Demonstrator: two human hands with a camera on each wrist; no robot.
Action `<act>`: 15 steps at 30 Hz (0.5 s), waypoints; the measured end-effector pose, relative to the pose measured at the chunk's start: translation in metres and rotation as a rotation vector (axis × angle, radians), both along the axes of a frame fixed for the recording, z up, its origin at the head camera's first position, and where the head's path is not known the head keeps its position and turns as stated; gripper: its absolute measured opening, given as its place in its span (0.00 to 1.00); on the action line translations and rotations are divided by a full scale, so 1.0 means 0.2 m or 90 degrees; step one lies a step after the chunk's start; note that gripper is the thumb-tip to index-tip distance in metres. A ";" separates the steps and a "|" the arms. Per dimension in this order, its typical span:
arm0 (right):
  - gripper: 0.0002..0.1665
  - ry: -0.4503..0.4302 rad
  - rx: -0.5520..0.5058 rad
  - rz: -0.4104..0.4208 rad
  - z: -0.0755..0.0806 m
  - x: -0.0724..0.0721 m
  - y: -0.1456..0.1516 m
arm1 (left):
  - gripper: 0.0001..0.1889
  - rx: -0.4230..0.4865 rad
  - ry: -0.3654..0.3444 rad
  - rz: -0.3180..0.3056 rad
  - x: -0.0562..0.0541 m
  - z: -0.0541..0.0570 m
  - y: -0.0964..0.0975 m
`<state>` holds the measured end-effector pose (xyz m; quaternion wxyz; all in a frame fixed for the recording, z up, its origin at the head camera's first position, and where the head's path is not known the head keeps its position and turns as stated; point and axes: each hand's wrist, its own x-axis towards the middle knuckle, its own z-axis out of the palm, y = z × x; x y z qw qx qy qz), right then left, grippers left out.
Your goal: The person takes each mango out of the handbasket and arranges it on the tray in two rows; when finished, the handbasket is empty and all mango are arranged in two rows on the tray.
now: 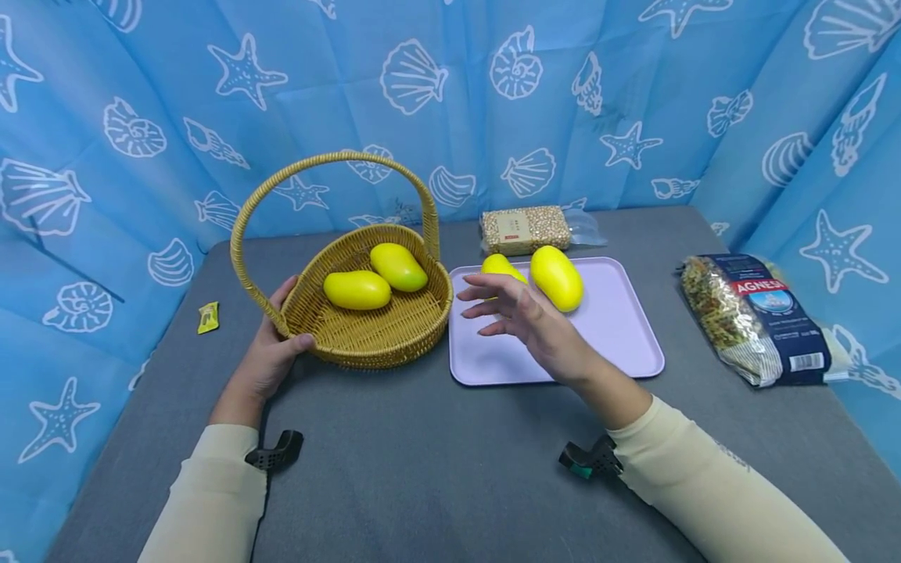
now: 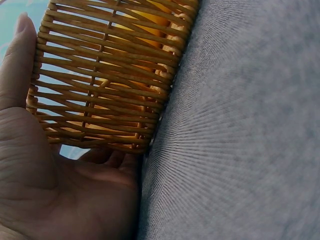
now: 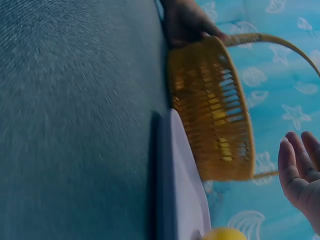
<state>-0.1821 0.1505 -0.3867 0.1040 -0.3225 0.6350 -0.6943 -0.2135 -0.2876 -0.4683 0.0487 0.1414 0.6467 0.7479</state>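
A wicker basket (image 1: 380, 338) with a tall arched handle stands on the left of the table, holding two yellow mangoes, a plain one (image 1: 357, 290) and one with a greenish end (image 1: 398, 267). My left hand (image 1: 276, 348) grips its left side, thumb at the rim; the left wrist view shows the palm against the woven wall (image 2: 100, 75). Over the lilac tray (image 1: 619, 344) my right hand (image 1: 542, 324) hovers with fingers extended, holding nothing. Two more mangoes lie on that tray: one (image 1: 557, 279) fully seen, the other (image 1: 503, 267) partly hidden by my fingers.
Behind the tray lies a vacuum pack of pale beans or grains (image 1: 526, 230). A bag of pasta (image 1: 763, 320) rests at the right, and a small yellow wrapped packet (image 1: 208, 317) at the far left. A blue shell-patterned curtain (image 1: 464, 102) encloses the table.
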 end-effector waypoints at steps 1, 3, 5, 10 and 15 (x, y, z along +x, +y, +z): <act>0.52 -0.003 0.005 0.008 0.00 0.00 -0.02 | 0.50 0.000 0.001 -0.002 0.00 0.00 0.00; 0.55 -0.008 0.017 0.018 0.00 -0.01 -0.07 | 0.50 0.000 0.003 -0.003 0.00 0.00 0.00; 0.59 -0.014 0.032 0.022 0.00 -0.02 -0.12 | 0.50 -0.001 0.005 -0.002 0.00 0.00 0.00; 0.67 -0.026 0.044 0.019 0.02 -0.06 -0.24 | 0.50 0.001 0.003 -0.002 0.01 0.01 0.00; 0.64 -0.008 0.034 0.013 0.01 -0.12 -0.35 | 0.50 0.004 0.003 -0.004 0.01 0.01 0.00</act>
